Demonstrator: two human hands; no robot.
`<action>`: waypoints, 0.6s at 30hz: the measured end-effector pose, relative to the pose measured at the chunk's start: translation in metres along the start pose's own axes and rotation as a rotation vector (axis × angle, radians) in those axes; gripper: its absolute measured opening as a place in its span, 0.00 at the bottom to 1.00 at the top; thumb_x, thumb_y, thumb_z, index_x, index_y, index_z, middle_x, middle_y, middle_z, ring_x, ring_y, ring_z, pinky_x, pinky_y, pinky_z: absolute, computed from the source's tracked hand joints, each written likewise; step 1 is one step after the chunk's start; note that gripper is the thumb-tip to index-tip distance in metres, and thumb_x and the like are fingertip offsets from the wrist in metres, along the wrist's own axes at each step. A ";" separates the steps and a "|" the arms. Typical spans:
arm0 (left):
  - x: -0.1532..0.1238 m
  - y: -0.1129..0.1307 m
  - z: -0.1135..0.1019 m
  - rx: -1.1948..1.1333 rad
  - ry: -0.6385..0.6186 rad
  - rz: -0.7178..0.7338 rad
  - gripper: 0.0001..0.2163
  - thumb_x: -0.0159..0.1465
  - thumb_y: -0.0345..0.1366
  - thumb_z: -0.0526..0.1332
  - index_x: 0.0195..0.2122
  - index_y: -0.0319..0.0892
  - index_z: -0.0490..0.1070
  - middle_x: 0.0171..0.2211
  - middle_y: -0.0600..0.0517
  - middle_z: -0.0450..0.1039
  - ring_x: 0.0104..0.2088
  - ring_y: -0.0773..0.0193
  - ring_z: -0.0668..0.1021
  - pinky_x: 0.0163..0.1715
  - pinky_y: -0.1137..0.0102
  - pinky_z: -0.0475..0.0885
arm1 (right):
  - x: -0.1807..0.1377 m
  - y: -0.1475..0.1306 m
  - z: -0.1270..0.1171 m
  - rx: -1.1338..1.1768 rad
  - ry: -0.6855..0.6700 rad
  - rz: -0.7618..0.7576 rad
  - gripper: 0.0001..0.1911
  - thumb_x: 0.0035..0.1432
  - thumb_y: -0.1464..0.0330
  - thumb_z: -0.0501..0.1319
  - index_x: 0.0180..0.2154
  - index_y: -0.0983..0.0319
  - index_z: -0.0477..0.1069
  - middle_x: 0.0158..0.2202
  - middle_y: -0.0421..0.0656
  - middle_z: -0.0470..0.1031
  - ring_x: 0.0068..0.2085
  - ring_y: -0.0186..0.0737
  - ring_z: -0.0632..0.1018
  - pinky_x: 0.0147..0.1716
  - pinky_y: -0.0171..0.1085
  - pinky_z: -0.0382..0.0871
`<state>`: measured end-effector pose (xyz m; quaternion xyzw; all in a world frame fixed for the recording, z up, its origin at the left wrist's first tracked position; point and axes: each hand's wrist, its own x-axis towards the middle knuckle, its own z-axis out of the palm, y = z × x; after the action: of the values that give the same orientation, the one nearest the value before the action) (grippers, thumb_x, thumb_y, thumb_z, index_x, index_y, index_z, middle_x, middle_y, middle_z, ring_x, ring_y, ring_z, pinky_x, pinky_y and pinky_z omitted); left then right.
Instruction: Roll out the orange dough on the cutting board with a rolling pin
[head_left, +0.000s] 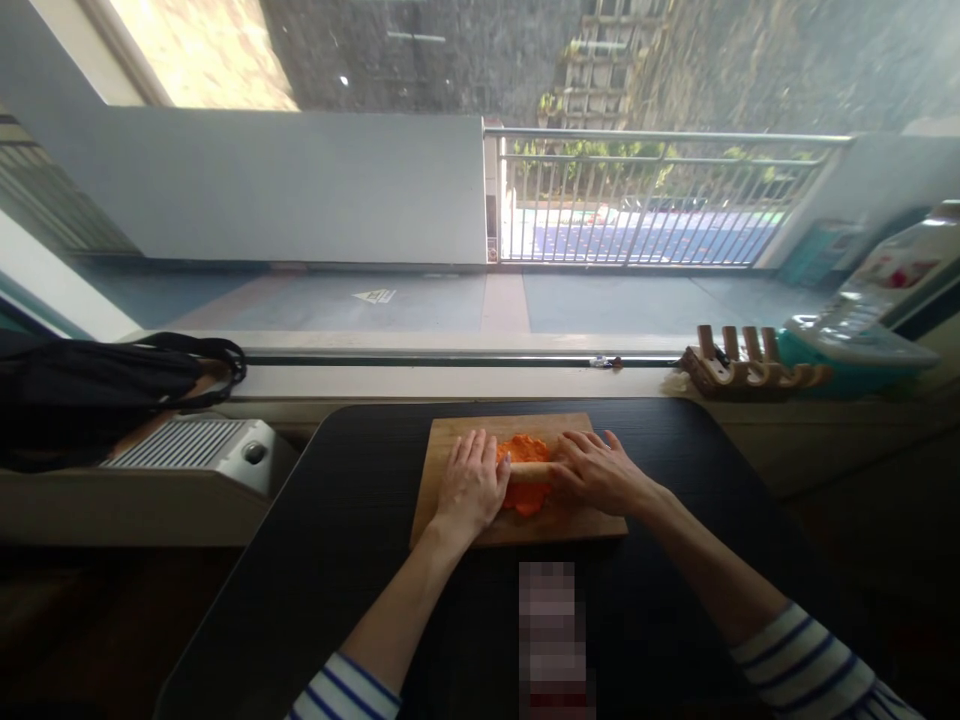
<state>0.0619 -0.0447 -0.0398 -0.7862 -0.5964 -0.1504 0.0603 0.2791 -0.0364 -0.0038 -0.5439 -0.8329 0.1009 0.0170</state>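
Note:
A pale wooden rolling pin (531,473) lies crosswise over a flattened, uneven-edged orange piece of dough or clay (528,498). Beneath them is a wooden board (431,490) on the black table. My left hand (471,485) covers the pin's left end, with its fingers reaching forward over it and the thumb along the pin. At the other end, my right hand (596,470) bends its fingers over the pin, thumb side toward me. Both ends of the pin are hidden under my hands.
The black table (360,560) stands against a windowsill. A pixelated patch (552,630) covers something in front of the board. On the sill are a brown slotted rack (739,372), a teal container (855,355) and a clear bottle (862,290). A black bag (90,395) sits left above a white radiator (195,445).

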 end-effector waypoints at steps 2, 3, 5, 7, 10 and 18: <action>0.002 0.000 -0.001 0.021 -0.006 -0.003 0.23 0.67 0.42 0.45 0.55 0.31 0.66 0.57 0.38 0.65 0.59 0.50 0.64 0.60 0.54 0.55 | 0.006 -0.005 0.007 -0.005 0.046 0.091 0.33 0.64 0.51 0.37 0.61 0.63 0.54 0.63 0.52 0.56 0.62 0.52 0.56 0.58 0.62 0.42; 0.003 -0.001 -0.002 0.028 -0.006 -0.005 0.24 0.67 0.42 0.45 0.56 0.32 0.65 0.57 0.38 0.65 0.60 0.50 0.64 0.60 0.54 0.55 | 0.008 -0.007 0.011 -0.012 0.072 0.111 0.33 0.65 0.52 0.37 0.62 0.64 0.53 0.63 0.52 0.56 0.62 0.51 0.56 0.58 0.63 0.41; 0.006 -0.002 -0.001 0.031 -0.001 -0.007 0.24 0.67 0.42 0.44 0.57 0.33 0.63 0.58 0.39 0.63 0.61 0.51 0.62 0.61 0.53 0.53 | 0.014 -0.009 0.018 -0.031 0.112 0.121 0.31 0.65 0.54 0.37 0.62 0.63 0.53 0.62 0.51 0.57 0.62 0.49 0.56 0.58 0.63 0.40; 0.011 -0.003 0.002 0.025 0.009 -0.006 0.24 0.67 0.42 0.44 0.59 0.33 0.61 0.59 0.40 0.62 0.61 0.52 0.61 0.61 0.54 0.52 | 0.019 -0.008 0.022 -0.046 0.135 0.127 0.29 0.65 0.55 0.38 0.61 0.60 0.54 0.62 0.49 0.59 0.62 0.48 0.55 0.59 0.62 0.39; 0.022 -0.005 0.006 0.014 -0.009 -0.026 0.25 0.67 0.42 0.44 0.60 0.33 0.60 0.59 0.40 0.61 0.62 0.53 0.61 0.62 0.55 0.50 | 0.031 -0.002 0.021 -0.046 0.119 0.166 0.28 0.65 0.55 0.39 0.61 0.58 0.54 0.63 0.48 0.56 0.64 0.48 0.52 0.58 0.63 0.40; 0.043 -0.009 0.011 -0.017 -0.114 -0.087 0.25 0.67 0.43 0.42 0.61 0.34 0.57 0.60 0.41 0.60 0.62 0.53 0.60 0.61 0.53 0.52 | 0.052 0.004 0.011 -0.034 0.042 0.188 0.26 0.65 0.57 0.39 0.61 0.56 0.54 0.64 0.47 0.54 0.65 0.49 0.49 0.57 0.65 0.40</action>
<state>0.0653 0.0001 -0.0373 -0.7674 -0.6310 -0.1129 0.0127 0.2604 0.0105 -0.0198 -0.6219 -0.7792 0.0766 0.0155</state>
